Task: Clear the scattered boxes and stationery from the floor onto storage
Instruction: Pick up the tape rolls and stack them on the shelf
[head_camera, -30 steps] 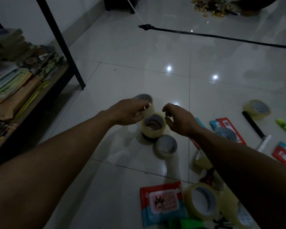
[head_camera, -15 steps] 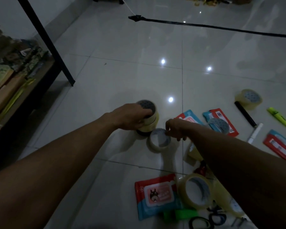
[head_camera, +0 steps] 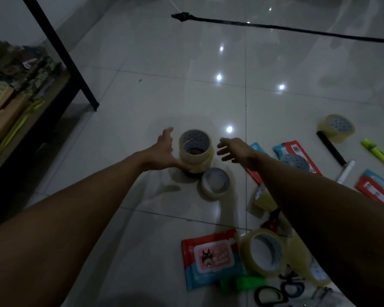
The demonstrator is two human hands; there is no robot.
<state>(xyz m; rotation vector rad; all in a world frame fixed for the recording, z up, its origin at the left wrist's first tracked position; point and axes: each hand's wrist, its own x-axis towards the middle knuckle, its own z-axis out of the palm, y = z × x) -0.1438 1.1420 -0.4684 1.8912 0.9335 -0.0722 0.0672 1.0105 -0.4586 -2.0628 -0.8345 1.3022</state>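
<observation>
A stack of tape rolls stood on the tiled floor, well out from the shelf along its left edge. The left hand was spread wide, its thumb side touching the stack's lower left; the right hand hovered open just right of it, holding nothing. A single tape roll lay flat just beside the stack's near right.

Glossy, reflective floor tiles lie under translucent plastic tape rolls and a shiny wipes packet.
</observation>
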